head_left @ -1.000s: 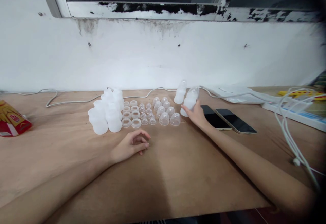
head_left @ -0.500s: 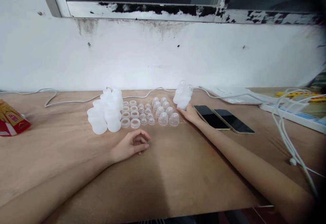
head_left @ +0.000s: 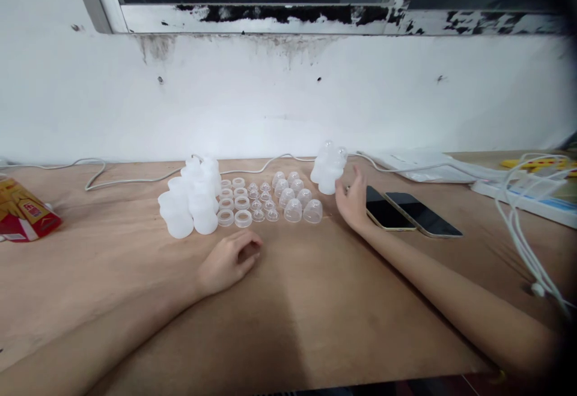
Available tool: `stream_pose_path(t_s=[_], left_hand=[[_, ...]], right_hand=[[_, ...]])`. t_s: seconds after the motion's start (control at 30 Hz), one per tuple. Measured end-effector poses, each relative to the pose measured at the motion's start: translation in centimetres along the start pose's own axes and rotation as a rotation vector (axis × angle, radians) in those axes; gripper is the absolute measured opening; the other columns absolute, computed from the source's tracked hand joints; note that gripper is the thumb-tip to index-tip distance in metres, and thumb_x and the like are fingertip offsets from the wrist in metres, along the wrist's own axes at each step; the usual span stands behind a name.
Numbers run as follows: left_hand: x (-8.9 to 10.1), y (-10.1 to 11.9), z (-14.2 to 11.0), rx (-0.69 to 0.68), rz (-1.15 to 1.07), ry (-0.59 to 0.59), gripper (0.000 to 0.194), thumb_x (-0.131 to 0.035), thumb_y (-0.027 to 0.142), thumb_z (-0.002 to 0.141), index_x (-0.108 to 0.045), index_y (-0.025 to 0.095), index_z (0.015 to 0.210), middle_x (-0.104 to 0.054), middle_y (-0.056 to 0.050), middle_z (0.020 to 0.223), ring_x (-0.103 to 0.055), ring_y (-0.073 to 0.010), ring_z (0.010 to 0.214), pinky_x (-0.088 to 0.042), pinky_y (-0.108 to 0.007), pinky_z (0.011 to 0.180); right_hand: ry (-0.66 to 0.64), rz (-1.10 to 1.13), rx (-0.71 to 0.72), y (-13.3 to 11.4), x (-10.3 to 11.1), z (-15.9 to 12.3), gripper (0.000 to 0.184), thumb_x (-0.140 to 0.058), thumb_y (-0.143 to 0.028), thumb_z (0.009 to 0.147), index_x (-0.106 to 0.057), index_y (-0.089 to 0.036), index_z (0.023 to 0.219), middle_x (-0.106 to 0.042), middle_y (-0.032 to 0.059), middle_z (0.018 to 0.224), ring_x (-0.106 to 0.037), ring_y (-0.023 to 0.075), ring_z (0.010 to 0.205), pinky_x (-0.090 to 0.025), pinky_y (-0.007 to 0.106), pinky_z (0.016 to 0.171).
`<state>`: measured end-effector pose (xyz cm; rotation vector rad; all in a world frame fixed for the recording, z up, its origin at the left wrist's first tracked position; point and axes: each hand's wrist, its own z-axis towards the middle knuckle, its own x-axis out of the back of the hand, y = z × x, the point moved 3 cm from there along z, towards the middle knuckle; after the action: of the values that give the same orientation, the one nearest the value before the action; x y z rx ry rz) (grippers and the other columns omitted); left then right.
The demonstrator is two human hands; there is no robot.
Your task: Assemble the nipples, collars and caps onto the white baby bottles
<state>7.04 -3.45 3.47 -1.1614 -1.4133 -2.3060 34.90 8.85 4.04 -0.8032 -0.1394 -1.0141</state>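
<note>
My right hand (head_left: 353, 198) is raised at the right side of a small group of capped white baby bottles (head_left: 328, 173), its fingers apart and empty. Resting on the table, my left hand (head_left: 231, 261) is loosely curled, with an empty hollow between thumb and fingers. Beyond it stand several white bottle bodies (head_left: 205, 216), packed together. To their right lie rows of screw rings (head_left: 243, 219), then clear nipples (head_left: 258, 214), then clear dome caps (head_left: 293, 210). The dome caps are the rows nearest my right hand.
Two phones (head_left: 424, 213) lie right of my right hand. Farther right are a white power strip (head_left: 523, 201) and looped white cables (head_left: 518, 234). A plastic bag (head_left: 419, 164) lies at the back. A red-and-yellow carton (head_left: 27, 210) sits far left. A wall (head_left: 225, 101) closes off the back.
My right hand has let go of a bottle, now standing in the group at the back, and has drawn back to the right. My left hand has curled slightly more in place.
</note>
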Motion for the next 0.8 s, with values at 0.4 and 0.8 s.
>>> stream_pose_path(t_s=[0.4,0.8], left_hand=[[0.2,-0.3,0.1,-0.210,0.509,-0.140,0.042,-0.036,0.029,0.082,-0.035,0.015,0.122,-0.042,-0.011,0.124,-0.033,-0.0215,0.118,-0.024,-0.040,0.099],[0.3,-0.2,0.0,-0.212,0.494,-0.133,0.041,-0.036,0.030,0.082,-0.036,0.015,0.120,-0.044,-0.011,0.122,-0.033,-0.0226,0.118,-0.025,-0.041,0.098]], right_hand=[[-1.092,0.202,0.804,-13.0,-0.4,-11.6,0.053,-0.031,-0.031,0.085,-0.017,-0.012,0.133,-0.017,0.0087,0.139,-0.014,0.0166,0.127,-0.020,0.037,0.104],[-1.095,0.253,0.798,-12.5,-0.3,-10.9,0.051,-0.032,-0.029,0.086,-0.017,-0.016,0.133,-0.017,0.0056,0.139,-0.015,0.0145,0.127,-0.018,0.035,0.105]])
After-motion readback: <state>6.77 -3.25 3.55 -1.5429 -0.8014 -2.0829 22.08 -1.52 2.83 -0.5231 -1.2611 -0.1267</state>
